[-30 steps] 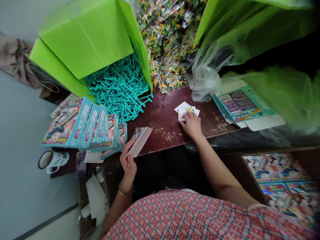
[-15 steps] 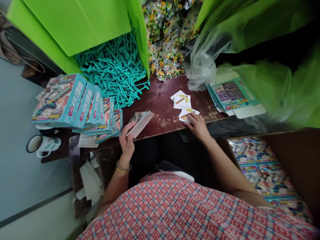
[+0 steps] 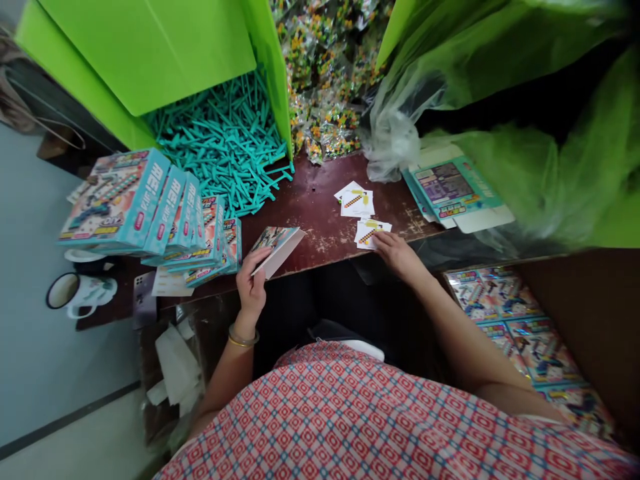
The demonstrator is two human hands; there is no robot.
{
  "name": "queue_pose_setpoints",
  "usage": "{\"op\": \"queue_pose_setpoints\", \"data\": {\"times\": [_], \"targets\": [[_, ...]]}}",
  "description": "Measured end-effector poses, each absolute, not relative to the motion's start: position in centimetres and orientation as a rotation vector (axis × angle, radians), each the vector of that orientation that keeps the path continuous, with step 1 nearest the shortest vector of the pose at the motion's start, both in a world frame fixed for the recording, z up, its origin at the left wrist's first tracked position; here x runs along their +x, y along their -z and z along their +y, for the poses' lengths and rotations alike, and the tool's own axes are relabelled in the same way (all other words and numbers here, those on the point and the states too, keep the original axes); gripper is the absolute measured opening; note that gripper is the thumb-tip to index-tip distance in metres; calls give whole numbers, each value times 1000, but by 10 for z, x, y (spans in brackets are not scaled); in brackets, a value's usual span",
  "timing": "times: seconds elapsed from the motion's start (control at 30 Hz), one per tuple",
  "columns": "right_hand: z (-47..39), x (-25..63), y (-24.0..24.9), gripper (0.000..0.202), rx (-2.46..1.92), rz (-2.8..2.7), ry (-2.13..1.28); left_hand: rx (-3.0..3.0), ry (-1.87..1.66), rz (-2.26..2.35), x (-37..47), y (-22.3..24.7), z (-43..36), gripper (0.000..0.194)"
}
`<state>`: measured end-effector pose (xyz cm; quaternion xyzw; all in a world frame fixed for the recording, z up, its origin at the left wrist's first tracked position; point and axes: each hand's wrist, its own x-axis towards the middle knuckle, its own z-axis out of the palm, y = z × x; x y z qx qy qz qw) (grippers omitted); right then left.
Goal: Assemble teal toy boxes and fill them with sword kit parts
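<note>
A small printed box rests tilted at the table's front edge, and my left hand is closed round its near left side. Its white flap points to the right. My right hand touches the right corner of printed white cards near the table edge; its fingertips are pressed together on them. Just behind lie more white cards, overlapping one another. Left of my left hand stands a leaning row of blue printed boxes.
Turquoise sticks spill from a green bin. Behind the cards are bags of coloured beads. Flattened boxes lie right, beside clear plastic. A mug and phone sit left; packed boxes are low right.
The view has shifted slightly. The cards under my right hand have turned a little, and my fingers now lie at their right edge. My left hand still holds the box.
</note>
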<state>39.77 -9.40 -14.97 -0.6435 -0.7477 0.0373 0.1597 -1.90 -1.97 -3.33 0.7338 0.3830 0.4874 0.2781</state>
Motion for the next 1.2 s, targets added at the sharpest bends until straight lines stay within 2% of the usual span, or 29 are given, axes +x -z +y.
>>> {"op": "queue_pose_setpoints", "data": {"times": [0.27, 0.47, 0.8, 0.97, 1.1, 1.2], "targets": [[-73, 401, 128, 32, -1952, -1592, -9, 1958, -1335, 1021, -16, 31, -20, 46], [-50, 383, 112, 21, -1845, -1355, -53, 1928, -1344, 986, -20, 32, -18, 44], [-37, 391, 105, 39, -1638, -1117, -194, 1834, -1367, 1058, -23, 30, -7, 51], [-46, 360, 37, 31, -1462, -1255, -225, 1778, -1376, 1096, -19, 22, 1, 57], [-38, 287, -31, 26, -1221, -1654, -220, 1726, -1366, 1181, -17, 20, 5, 65], [-20, 227, -41, 17, -1089, -2047, -223, 1718, -1368, 1188, -18, 22, 5, 64]]}}
